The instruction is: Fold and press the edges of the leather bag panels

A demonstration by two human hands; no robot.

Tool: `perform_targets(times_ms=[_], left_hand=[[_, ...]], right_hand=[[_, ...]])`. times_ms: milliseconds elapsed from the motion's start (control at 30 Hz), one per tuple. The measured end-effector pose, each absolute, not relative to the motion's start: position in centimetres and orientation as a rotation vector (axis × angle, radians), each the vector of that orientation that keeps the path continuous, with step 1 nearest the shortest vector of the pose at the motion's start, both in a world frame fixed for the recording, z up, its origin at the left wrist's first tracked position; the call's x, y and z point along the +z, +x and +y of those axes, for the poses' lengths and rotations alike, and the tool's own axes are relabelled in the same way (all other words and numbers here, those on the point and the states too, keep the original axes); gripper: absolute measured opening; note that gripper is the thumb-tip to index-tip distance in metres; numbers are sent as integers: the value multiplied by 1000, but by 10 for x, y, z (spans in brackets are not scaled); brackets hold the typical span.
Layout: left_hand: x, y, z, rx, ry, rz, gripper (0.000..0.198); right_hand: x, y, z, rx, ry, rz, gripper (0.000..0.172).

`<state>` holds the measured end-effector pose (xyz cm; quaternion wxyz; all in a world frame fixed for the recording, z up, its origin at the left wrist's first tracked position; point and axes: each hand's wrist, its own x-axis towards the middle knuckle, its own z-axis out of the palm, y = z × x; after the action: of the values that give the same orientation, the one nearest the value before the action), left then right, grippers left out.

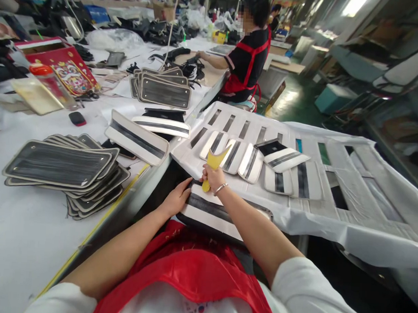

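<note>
A white panel with a dark stripe (pixel 205 209) and black edging lies just in front of my red apron. My left hand (pixel 175 200) holds it at its upper left corner, thumb along the edge. Closed round a yellow flat tool with a flared, notched end (pixel 216 159) is my right hand (pixel 214 178), raised over the panel's far edge. The tool's notched end points up and away from me. My right forearm covers part of the panel. Several similar striped panels (pixel 233 155) lie just beyond on the white-covered surface.
On the left table stand a stack of dark, pale-edged panels (pixel 58 164) and another stack (pixel 165 91). More striped pieces (pixel 137 138) lie at its edge. A red box (pixel 74 70), a bottle (pixel 48 83) and a black mouse (pixel 77 118) sit behind. A co-worker (pixel 250 55) sits ahead.
</note>
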<state>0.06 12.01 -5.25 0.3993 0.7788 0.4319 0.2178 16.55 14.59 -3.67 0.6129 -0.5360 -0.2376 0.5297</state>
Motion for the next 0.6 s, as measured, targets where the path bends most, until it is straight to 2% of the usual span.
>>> perform_targets(times_ms=[233, 600], left_hand=[[-39, 8, 122, 282, 2694, 1012, 46], [-34, 12, 116, 143, 2838, 997, 53]], right_hand=[[-43, 197, 124, 1201, -1264, -594, 27], [-45, 253, 75, 1158, -1327, -506, 24]])
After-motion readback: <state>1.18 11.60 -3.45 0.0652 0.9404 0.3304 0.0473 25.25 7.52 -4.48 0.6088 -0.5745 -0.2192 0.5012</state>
